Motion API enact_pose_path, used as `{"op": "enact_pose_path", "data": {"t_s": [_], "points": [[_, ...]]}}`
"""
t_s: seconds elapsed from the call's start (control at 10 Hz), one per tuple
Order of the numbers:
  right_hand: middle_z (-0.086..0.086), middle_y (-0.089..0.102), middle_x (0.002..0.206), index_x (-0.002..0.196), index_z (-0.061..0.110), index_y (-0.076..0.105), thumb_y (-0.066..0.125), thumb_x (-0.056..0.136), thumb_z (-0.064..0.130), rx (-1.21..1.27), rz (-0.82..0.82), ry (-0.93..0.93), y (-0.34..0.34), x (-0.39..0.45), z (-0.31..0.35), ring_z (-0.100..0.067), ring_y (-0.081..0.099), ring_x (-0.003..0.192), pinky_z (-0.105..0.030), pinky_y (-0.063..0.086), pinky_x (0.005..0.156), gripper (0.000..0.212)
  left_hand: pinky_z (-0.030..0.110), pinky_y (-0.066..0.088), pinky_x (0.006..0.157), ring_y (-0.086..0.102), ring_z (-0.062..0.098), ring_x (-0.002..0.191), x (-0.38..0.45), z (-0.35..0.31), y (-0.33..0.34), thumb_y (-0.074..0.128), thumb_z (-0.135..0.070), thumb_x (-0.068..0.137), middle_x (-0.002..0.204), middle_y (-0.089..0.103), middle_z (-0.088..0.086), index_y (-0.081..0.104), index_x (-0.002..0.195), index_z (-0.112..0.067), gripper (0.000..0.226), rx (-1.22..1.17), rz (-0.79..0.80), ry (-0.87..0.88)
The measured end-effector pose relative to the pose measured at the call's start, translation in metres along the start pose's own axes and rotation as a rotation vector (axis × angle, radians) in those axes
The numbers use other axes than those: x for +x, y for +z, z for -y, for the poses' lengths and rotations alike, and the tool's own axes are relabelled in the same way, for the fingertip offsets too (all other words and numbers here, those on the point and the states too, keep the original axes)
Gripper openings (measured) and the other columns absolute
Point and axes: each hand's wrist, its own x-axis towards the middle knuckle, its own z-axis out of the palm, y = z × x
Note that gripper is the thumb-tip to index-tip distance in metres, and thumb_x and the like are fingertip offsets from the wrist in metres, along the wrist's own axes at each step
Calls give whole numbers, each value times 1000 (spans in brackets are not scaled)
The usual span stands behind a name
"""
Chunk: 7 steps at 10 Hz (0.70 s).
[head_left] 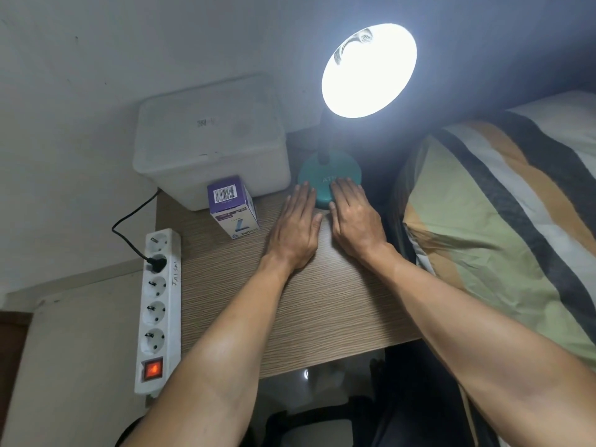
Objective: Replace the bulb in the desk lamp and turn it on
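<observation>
The desk lamp stands at the back of the wooden table. Its shade is tilted toward me and glows bright white; the bulb inside is lost in the glare. The lamp's teal round base sits just beyond my fingers. My left hand lies flat on the table, palm down, fingertips touching the base's left edge. My right hand also lies flat, fingers resting on the front of the base. Neither hand holds anything. A purple and white bulb box stands to the left of my left hand.
A white lidded plastic bin sits at the back left of the table. A white power strip with a lit red switch lies along the table's left edge, a black plug in it. A striped pillow lies to the right.
</observation>
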Motion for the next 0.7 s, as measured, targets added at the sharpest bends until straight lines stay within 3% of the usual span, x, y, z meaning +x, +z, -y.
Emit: {"op": "enact_pose_path", "data": {"t_s": [0.1,0.4,0.6,0.7], "points": [[-23,49,145,143,-4,46,37,101,22,-24,22,-2,4,-1,-2,-34,41,140,-45,28,119,50,46,19,127,14,28,157,-1,1,2,23,-35,108,167,22,17,26,159,-2,61,14,-14,8],[-26,48,144,143,-6,43,48,98,19,-75,23,-21,0,-1,0,-37,42,138,-47,28,119,52,48,22,126,14,30,157,0,1,-1,23,-37,109,167,21,18,25,159,-2,61,84,18,8],[-25,42,150,149,-3,37,52,96,20,-84,82,19,-8,-5,5,-38,36,143,-47,29,119,59,42,2,128,-1,29,158,-23,-16,-21,21,-46,109,170,4,18,7,162,-5,68,273,165,-1],[-23,37,154,150,1,36,54,98,19,-146,85,38,-13,-22,9,-37,33,145,-47,32,117,58,45,2,129,-5,28,158,-63,-11,-31,22,-49,110,170,-3,17,1,162,-8,70,287,205,22]]}}
